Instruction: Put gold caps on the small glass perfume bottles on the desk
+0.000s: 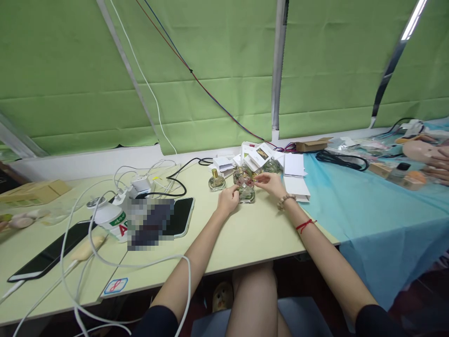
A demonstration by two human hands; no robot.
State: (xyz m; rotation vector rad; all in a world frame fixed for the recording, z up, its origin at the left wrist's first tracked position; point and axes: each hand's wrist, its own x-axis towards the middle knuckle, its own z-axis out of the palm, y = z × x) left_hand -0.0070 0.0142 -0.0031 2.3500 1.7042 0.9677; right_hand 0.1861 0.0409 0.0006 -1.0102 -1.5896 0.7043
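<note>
Both hands' fingers grasp glass perfume bottle [246, 191]; white jar [111, 221] label, red letter, probably "A".

Both arms are bare up to short dark sleeves near the shoulders. The right hand [271, 182] has a bead bracelet [285, 201] at the wrist and a thin red string [304, 225] just behind it. The left hand [228, 200] wears nothing. The knees are bare.

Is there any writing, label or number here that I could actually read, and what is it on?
"A": a red letter on the white bottle's green label; the rest is cut off.
Blue-edged sticker on the table edge: red mark, unreadable.
Small white boxes: print too small.
</note>
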